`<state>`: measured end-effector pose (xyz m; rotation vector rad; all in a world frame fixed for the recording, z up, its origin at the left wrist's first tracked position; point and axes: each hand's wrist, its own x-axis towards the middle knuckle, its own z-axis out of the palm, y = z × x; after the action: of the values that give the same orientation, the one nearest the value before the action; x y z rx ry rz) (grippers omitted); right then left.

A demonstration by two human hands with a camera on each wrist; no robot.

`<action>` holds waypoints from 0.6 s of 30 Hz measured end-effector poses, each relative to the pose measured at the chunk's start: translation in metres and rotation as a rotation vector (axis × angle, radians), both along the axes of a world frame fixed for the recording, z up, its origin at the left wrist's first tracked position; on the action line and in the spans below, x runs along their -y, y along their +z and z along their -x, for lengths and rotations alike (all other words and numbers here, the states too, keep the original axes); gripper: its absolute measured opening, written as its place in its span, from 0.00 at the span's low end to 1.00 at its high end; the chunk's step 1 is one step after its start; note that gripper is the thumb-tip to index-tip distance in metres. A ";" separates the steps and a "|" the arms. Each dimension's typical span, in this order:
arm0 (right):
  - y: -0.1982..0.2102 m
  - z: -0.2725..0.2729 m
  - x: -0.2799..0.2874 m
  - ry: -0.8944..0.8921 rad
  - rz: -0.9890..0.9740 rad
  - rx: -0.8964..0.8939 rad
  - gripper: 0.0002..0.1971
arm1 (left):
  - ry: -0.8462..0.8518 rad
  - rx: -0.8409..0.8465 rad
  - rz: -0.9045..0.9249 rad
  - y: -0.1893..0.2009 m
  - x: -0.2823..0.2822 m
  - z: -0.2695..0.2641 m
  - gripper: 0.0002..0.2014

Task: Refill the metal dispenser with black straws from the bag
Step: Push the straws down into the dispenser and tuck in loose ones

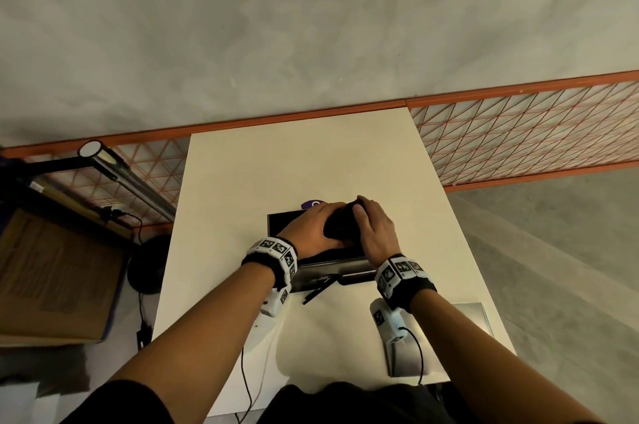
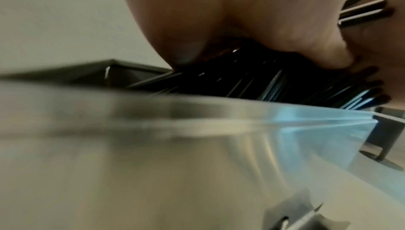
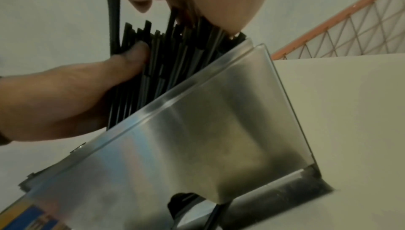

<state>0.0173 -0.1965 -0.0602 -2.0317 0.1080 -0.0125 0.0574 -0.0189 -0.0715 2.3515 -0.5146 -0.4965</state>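
Note:
On the white table (image 1: 242,181) stands the metal dispenser (image 1: 281,224), its top open. Over that opening both hands hold one bundle of black straws (image 1: 340,223). My left hand (image 1: 313,230) grips the bundle from the left and my right hand (image 1: 375,233) from the right. The right wrist view shows the straws (image 3: 171,64) standing steeply into the dispenser (image 3: 208,129), the left thumb (image 3: 131,55) pressed on them. In the left wrist view the straws (image 2: 252,81) dip behind the steel wall (image 2: 175,138). A purple bag (image 1: 313,204) peeks out behind the hands. Two loose straws (image 1: 318,288) stick out at the dispenser's front slot.
A flat metal lid (image 1: 466,337) lies near the table's right front corner. A desk lamp (image 1: 114,167) and a cardboard box (image 1: 52,275) stand to the left of the table. An orange mesh rail (image 1: 518,133) runs behind it. Thin cables hang at the front edge.

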 end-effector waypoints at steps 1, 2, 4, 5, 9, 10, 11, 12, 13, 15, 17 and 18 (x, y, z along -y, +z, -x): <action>-0.001 -0.001 0.001 0.020 0.002 0.009 0.18 | 0.021 0.001 0.031 -0.002 -0.002 0.003 0.43; -0.002 -0.002 0.002 0.020 -0.003 0.024 0.19 | 0.041 0.003 0.048 -0.004 -0.004 0.006 0.45; -0.001 -0.005 0.007 -0.037 -0.027 0.054 0.24 | 0.075 0.003 0.053 -0.006 -0.009 0.010 0.50; 0.000 -0.006 0.010 -0.069 -0.042 0.063 0.26 | 0.082 0.000 0.041 -0.006 -0.013 0.011 0.52; -0.004 -0.004 0.015 -0.096 -0.060 0.058 0.29 | 0.026 -0.023 -0.059 -0.008 -0.033 0.006 0.54; -0.006 -0.002 0.015 -0.087 -0.044 0.054 0.30 | -0.012 -0.037 -0.108 -0.007 -0.039 0.005 0.54; -0.010 -0.001 0.014 -0.080 -0.027 0.050 0.30 | -0.051 -0.042 -0.162 -0.006 -0.044 0.003 0.54; -0.012 0.000 0.012 -0.076 -0.013 0.043 0.31 | -0.083 -0.033 -0.217 -0.006 -0.047 0.002 0.55; -0.013 0.001 0.009 -0.074 -0.004 0.035 0.31 | -0.105 -0.013 -0.262 -0.007 -0.050 0.002 0.55; -0.014 0.002 0.004 -0.061 0.017 0.026 0.30 | -0.133 0.024 -0.332 -0.010 -0.047 0.005 0.56; -0.013 0.002 -0.001 -0.034 0.045 0.033 0.30 | -0.140 0.049 -0.367 -0.013 -0.038 0.007 0.56; -0.013 0.002 -0.002 -0.026 0.050 0.039 0.29 | -0.130 0.055 -0.376 -0.013 -0.032 0.008 0.55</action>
<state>0.0155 -0.1946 -0.0731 -2.0784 0.1104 -0.0721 0.0490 0.0135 -0.0844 2.7070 -0.6498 -0.6362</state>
